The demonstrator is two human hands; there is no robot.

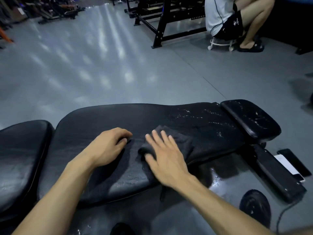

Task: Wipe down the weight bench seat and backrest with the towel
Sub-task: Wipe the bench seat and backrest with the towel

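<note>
The black weight bench lies across the view. Its long backrest pad (118,119) fills the middle, the seat pad (22,150) is at the left, and a small scuffed end pad (250,117) is at the right. White flecks and wet marks cover the backrest's right part. A dark grey towel (183,141) lies bunched on the backrest. My right hand (166,158) presses flat on the towel, fingers spread, thumb at its folded edge. My left hand (110,146) rests on the pad just left of the towel with fingers curled under; I cannot tell if it touches the cloth.
A person (225,17) sits on a white stool (221,43) at the far right, beside a black rack (160,22). Phones (294,161) lie on the floor by the bench's frame foot (277,177). A black shoe (255,204) and a cable (281,216) are at the lower right. Grey floor stretches beyond.
</note>
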